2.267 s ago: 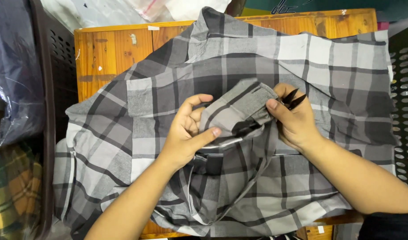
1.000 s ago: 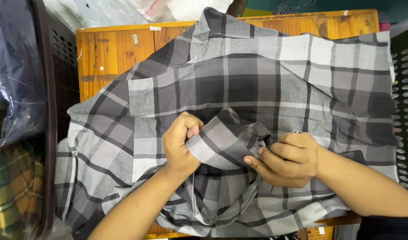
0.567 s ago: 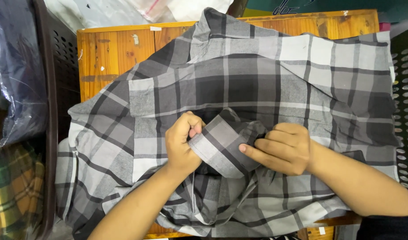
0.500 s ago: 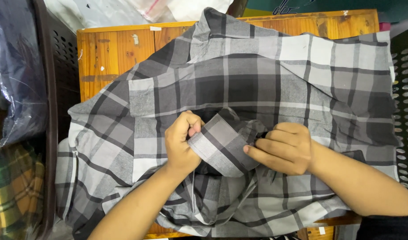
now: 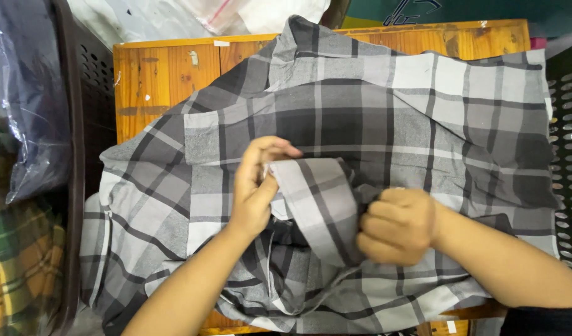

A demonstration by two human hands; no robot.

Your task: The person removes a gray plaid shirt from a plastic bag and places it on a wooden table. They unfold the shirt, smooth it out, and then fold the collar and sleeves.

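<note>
Both hands grip a grey plaid shirt (image 5: 373, 118) on a wooden bench (image 5: 155, 74).
Left hand (image 5: 256, 186) pinches the folded sleeve (image 5: 320, 205); right hand (image 5: 398, 224) fists it; clear plastic bags (image 5: 205, 15) upper left.

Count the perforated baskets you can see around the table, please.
2. A dark perforated basket stands at the table's left edge, holding bagged clothes; a second basket shows at the right edge, mostly cut off. Others may lie outside the view.

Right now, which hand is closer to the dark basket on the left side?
Left. The left hand grips the folded part of the plaid shirt nearer the basket; the right hand is farther across.
</note>
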